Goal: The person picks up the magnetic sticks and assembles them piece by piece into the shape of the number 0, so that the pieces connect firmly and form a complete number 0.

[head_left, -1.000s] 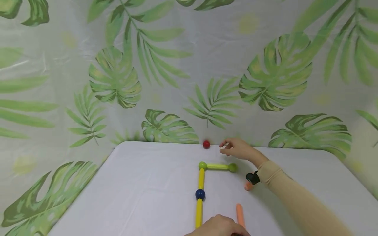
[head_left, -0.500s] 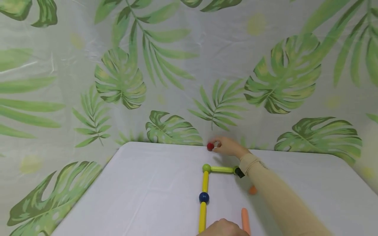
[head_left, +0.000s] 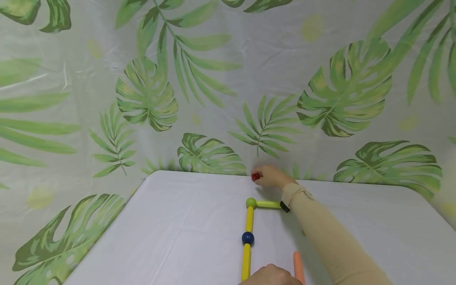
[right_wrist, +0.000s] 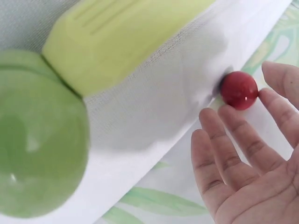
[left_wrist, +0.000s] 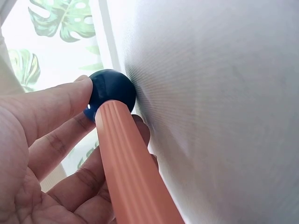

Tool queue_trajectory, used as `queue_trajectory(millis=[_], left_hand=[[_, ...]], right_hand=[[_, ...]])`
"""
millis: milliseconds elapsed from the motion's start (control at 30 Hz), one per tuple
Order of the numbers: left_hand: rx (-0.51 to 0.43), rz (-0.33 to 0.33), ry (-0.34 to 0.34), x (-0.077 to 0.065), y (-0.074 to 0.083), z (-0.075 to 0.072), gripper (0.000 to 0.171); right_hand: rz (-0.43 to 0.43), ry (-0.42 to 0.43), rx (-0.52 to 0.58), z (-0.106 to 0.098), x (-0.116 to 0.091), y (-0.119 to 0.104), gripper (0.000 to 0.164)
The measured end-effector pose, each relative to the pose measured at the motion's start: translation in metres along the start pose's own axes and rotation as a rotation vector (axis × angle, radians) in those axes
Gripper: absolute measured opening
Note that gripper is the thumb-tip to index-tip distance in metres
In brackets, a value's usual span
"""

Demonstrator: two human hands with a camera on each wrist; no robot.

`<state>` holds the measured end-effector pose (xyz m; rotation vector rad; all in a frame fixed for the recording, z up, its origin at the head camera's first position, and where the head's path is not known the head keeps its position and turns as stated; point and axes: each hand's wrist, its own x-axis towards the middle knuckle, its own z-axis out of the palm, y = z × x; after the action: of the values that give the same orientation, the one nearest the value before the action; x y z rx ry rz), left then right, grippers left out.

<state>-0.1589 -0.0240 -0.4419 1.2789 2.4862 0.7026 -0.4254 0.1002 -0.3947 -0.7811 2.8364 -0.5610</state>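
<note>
At the table's far edge, a red ball (head_left: 255, 177) has my right hand (head_left: 273, 176) at it. The fingertips touch opposite sides of this ball (right_wrist: 239, 90) in the right wrist view. My left hand (head_left: 271, 275), at the bottom of the head view, is mostly cut off by the frame. In the left wrist view, its thumb and fingers grip a dark blue ball (left_wrist: 113, 88). One end of a ribbed orange stick (left_wrist: 133, 163) meets that ball.
Yellow sticks (head_left: 246, 261) run away from me through another blue ball (head_left: 247, 238) to a green ball (head_left: 251, 203). From there a yellow-green stick (head_left: 268, 204) goes right to another green ball (right_wrist: 42, 135). A leaf-patterned sheet (head_left: 213, 79) hangs behind the white table (head_left: 171, 229).
My right hand has moved left along the far edge and come onto the red ball. My left hand stays at the front by the orange stick. The head view has shifted slightly.
</note>
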Motion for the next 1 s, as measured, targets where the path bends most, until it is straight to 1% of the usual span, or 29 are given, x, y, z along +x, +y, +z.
queue_trajectory(millis=[133, 267, 367, 433, 567, 667, 733, 800, 900, 1000], left_hand=[[-0.002, 0.019, 0.004, -0.0001, -0.0004, -0.0003, 0.023], [0.011, 0.03, 0.006, 0.0001, -0.0001, -0.0002, 0.023], [0.01, 0.023, 0.001, 0.0004, 0.0008, 0.0, 0.022], [0.008, 0.018, -0.002, 0.0011, 0.0015, -0.0001, 0.022], [-0.009, -0.014, -0.02, 0.0029, 0.0023, -0.0009, 0.022], [-0.019, -0.025, -0.023, 0.0032, 0.0025, -0.0016, 0.022], [-0.029, -0.026, -0.022, 0.0027, 0.0022, -0.0019, 0.022], [-0.034, -0.026, -0.019, 0.0016, 0.0019, -0.0025, 0.021], [-0.054, -0.031, -0.029, 0.0001, 0.0012, -0.0037, 0.02], [-0.055, -0.012, -0.034, -0.0009, 0.0001, -0.0054, 0.02]], right_hand=[[0.013, 0.002, 0.0, -0.0007, 0.0002, -0.0011, 0.049], [0.0, 0.007, -0.066, -0.0016, 0.0007, -0.0027, 0.051], [-0.01, 0.007, -0.116, -0.0018, 0.0008, -0.0042, 0.049], [-0.005, 0.009, -0.126, -0.0016, 0.0007, -0.0049, 0.046], [0.018, 0.02, -0.111, 0.0007, 0.001, -0.0059, 0.036], [0.015, 0.03, -0.128, 0.0032, 0.0004, -0.0058, 0.028], [0.013, 0.033, -0.138, 0.0046, -0.0001, -0.0056, 0.025], [0.012, 0.036, -0.133, 0.0052, -0.0007, -0.0049, 0.022], [0.021, 0.032, -0.088, 0.0052, -0.0017, -0.0026, 0.022], [0.013, 0.028, -0.033, 0.0016, -0.0053, -0.0005, 0.021]])
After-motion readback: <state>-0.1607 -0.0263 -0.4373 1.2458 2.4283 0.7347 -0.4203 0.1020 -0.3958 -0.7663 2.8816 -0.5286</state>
